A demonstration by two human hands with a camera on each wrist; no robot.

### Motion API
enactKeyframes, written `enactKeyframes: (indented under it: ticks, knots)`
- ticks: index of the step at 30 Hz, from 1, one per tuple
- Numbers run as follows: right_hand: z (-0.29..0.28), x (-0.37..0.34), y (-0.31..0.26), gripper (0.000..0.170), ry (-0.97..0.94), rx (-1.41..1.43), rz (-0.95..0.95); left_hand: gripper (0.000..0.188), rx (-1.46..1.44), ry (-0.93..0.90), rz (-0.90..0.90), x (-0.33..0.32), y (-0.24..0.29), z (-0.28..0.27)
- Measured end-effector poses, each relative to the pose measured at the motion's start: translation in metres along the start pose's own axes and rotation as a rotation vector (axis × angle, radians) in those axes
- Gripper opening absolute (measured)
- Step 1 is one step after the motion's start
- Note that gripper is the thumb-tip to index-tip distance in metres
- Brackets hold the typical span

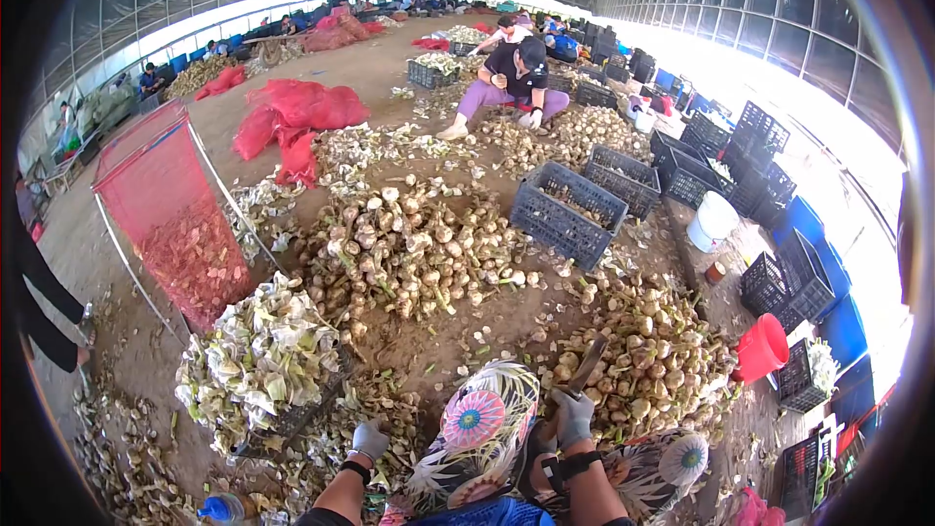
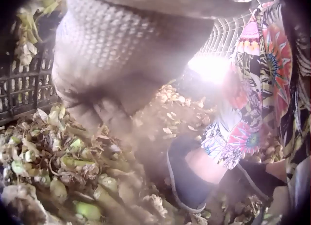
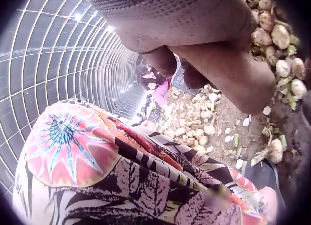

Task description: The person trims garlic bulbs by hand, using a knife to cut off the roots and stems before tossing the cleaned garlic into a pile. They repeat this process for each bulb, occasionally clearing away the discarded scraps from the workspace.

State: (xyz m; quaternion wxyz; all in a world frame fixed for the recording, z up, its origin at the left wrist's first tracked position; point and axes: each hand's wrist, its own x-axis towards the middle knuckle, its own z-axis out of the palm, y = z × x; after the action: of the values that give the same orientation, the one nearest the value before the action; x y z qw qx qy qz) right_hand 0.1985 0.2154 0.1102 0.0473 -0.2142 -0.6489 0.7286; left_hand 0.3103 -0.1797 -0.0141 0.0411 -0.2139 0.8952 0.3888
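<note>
My gloved right hand [image 1: 575,417] grips a knife [image 1: 588,364], its broad, dull blade pointing up and away, over a pile of trimmed garlic bulbs [image 1: 648,360]. In the right wrist view the bare fingertips [image 3: 248,86] stick out of the glove; the knife is hidden there. Left of my patterned trousers, my gloved left hand [image 1: 370,439] hangs low with loosely bent fingers, nothing visible in them. Below it lie cut stalks and dry skins [image 2: 87,181], beside a dark crate [image 2: 24,89]. A larger heap of stalked garlic [image 1: 409,248] spreads in front.
A crate heaped with pale skins [image 1: 258,356] stands left, near a red mesh bag on a frame [image 1: 185,224]. Dark crates [image 1: 568,214], a white bucket [image 1: 712,222] and a red bucket [image 1: 761,349] stand right. A person [image 1: 511,83] sits ahead among garlic.
</note>
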Motion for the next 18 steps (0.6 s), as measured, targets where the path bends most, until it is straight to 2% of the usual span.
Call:
enactKeyframes:
  ticks: [2,3,4,6,7,8,10,12,13,14,16,17,18]
  knots:
    - [-0.001,0.001,0.006,0.013,-0.001,-0.006,-0.004,0.024,0.024,-0.086,-0.044,-0.004,-0.010,0.003]
    - [0.004,-0.008,-0.007,0.013,-0.001,-0.005,0.000,0.023,-0.092,-0.153,-0.111,-0.011,-0.003,-0.005]
    - [0.010,-0.014,-0.016,0.013,-0.006,-0.005,0.004,0.023,-0.096,-0.141,-0.126,-0.011,-0.004,-0.004]
    - [0.014,-0.008,-0.018,0.012,0.006,-0.061,0.017,0.026,0.134,-0.193,-0.044,-0.012,-0.009,-0.004]
    - [0.013,0.003,-0.016,0.011,-0.012,-0.095,-0.069,0.029,0.192,-0.180,-0.059,-0.019,0.006,-0.015]
    - [0.010,0.013,-0.013,0.011,-0.024,-0.130,-0.151,0.029,0.195,-0.181,-0.087,-0.016,-0.014,-0.006]
    - [0.020,0.009,-0.049,0.009,0.006,-0.230,-0.258,0.031,0.385,-0.219,0.216,0.002,-0.063,0.028]
    - [0.031,0.003,-0.082,0.008,-0.034,-0.278,-0.395,0.031,0.307,-0.183,0.213,0.003,-0.066,0.036]
    - [0.037,0.002,-0.093,0.007,-0.049,-0.301,-0.446,0.032,0.380,-0.244,0.164,0.004,-0.064,0.037]
    - [0.036,0.007,-0.094,0.007,-0.050,-0.297,-0.467,0.032,0.372,-0.228,0.175,0.007,-0.057,0.037]
    - [0.026,0.014,-0.077,0.008,-0.081,-0.499,-0.370,0.034,0.197,-0.219,0.004,-0.003,-0.042,0.031]
    - [0.024,0.020,-0.055,0.009,-0.100,-0.356,-0.391,0.034,0.233,-0.253,-0.025,-0.005,-0.035,0.027]
    - [0.018,0.022,-0.044,0.011,-0.111,-0.420,-0.435,0.034,0.219,-0.241,-0.023,-0.004,-0.033,0.028]
